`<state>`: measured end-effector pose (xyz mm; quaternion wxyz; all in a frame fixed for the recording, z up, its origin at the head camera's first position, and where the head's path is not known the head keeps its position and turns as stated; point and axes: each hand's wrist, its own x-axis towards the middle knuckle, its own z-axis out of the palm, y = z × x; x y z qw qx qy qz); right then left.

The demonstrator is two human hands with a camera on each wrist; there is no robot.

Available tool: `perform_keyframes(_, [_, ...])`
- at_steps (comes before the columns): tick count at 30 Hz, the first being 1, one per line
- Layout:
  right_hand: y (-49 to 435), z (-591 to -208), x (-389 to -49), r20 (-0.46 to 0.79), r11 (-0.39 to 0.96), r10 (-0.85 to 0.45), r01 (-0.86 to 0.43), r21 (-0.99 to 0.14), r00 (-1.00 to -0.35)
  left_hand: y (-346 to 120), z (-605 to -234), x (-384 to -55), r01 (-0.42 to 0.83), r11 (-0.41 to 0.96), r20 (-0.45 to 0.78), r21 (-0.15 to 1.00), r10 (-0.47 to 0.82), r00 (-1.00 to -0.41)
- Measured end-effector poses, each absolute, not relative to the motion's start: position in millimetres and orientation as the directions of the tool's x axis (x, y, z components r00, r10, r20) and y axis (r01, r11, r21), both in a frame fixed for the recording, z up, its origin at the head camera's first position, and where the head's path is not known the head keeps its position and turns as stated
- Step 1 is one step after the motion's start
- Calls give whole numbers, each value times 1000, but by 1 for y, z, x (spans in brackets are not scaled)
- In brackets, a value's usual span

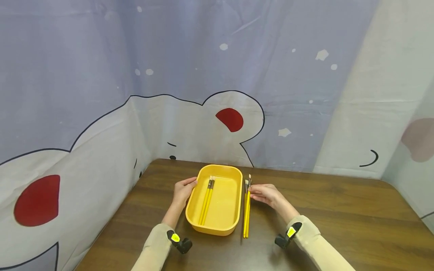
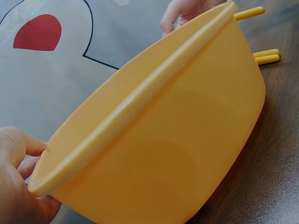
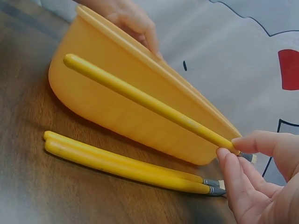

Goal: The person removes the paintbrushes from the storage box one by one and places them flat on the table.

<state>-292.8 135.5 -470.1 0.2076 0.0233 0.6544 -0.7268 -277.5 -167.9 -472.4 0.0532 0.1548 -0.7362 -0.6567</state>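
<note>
A yellow plastic tray (image 1: 225,205) stands on the table. My left hand (image 1: 181,192) grips its far left rim, the thumb at the edge in the left wrist view. Two paintbrushes (image 1: 207,203) with yellow handles and pale bristles lie side by side inside, bristles away from me. Just right of the tray, my right hand (image 1: 269,195) pinches another paintbrush (image 3: 149,103) between thumb and fingers near its metal collar. That brush is raised and slanted beside the tray's outer wall. Below it, two more paintbrushes (image 3: 131,171) lie together on the table.
The brown wooden table (image 1: 332,210) extends to both sides. A curtain (image 1: 190,128) with cartoon bears hangs along its back and left edges. Each wrist wears a small black camera, such as the right one (image 1: 288,235), over a pale sleeve.
</note>
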Motion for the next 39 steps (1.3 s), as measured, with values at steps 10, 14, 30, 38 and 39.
perform_keyframes(10, [139, -474, -297, -314, -42, -252, 335, -941, -915, -169, -474, -278, -142, 82, -112, 986, -299, -948])
perform_keyframes(14, [141, -476, -298, -322, -30, -237, 338, -941, -917, -168, -474, -278, -144, 75, -116, 987, -296, -948])
perform_keyframes(30, [142, -480, -298, -354, 15, -175, 357, -934, -919, -169, -475, -278, -144, 73, -117, 987, -297, -948])
perform_keyframes(38, [143, -482, -297, -349, 67, -177, 342, -937, -920, -169, -474, -278, -148, 62, -123, 987, -303, -945])
perform_keyframes(39, [143, -482, -296, -346, 75, -178, 337, -938, -921, -169, -474, -278, -148, 63, -123, 987, -302, -945])
